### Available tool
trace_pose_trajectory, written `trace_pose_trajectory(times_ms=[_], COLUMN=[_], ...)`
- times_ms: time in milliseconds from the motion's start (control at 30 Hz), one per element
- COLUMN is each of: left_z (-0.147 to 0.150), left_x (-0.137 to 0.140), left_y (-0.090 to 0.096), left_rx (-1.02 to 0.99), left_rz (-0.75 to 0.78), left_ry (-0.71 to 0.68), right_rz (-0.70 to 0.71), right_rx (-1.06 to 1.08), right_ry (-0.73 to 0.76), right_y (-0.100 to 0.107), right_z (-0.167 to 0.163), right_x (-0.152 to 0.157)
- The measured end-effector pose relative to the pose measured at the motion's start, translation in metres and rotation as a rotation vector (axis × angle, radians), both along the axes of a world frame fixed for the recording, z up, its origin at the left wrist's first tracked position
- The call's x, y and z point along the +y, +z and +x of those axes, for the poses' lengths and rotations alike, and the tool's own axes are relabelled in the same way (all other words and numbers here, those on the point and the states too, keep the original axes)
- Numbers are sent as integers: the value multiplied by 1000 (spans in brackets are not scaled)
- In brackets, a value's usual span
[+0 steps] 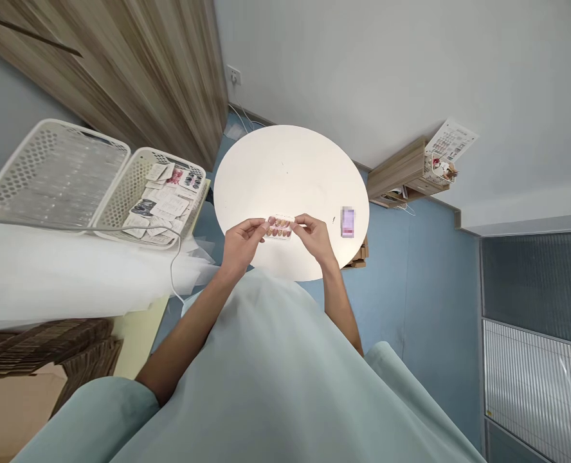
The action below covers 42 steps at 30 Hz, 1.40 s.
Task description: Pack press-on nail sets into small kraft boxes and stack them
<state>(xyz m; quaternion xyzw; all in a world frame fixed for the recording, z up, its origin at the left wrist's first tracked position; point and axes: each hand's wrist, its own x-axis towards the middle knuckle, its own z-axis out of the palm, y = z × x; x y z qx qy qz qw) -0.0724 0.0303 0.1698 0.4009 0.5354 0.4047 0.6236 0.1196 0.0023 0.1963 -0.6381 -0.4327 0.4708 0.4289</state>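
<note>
Between my two hands is a small card of press-on nails (280, 227), with two rows of pinkish and gold nails on a pale backing. My left hand (241, 245) pinches its left edge between thumb and fingers. At the upper right corner, my right hand (313, 236) grips the card with thumb and forefinger. The card is held over the near part of a round white table (285, 167). To the right of my right hand lies a phone (348, 222) with a blurred, purplish screen.
Left of the table stand a white basket of clear plastic packs (2, 186) and a white basket of cards (113, 193). White sheets (73, 276) and stacked flat cardboard (20, 405) are nearer. A wooden cabinet (401, 168) stands right, against the wall.
</note>
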Motion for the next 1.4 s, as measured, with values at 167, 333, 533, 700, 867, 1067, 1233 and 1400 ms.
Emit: trace_pose_trajectory(times_ms=[167, 333, 533, 700, 867, 1067, 1233, 1400], left_z=[0, -5, -4, -1, 3, 2, -2, -4], left_x=[0, -1, -5, -5, -4, -8, -7, -6], left_y=[-4, -9, -11, -12, -22, -22, -21, -20], left_rx=[-63, -454, -663, -413, -46, 140, 90, 50], left_rz=[-18, -235, -302, -129, 111, 271, 235, 193], left_ry=[-11, -280, -454, -294, -124, -44, 35, 22], right_rz=[4, 54, 47, 51, -11, -34, -24, -15], right_rx=[14, 91, 138, 26, -31, -69, -71, -52], right_ry=[4, 50, 83, -89, -85, -130, -151, -128], right_y=[-1, 2, 1, -1, 6, 0, -3, -6], right_z=[1, 3, 4, 0, -12, -16, -3, 0], right_x=[-1, -4, -5, -5, -9, -6, -3, -2])
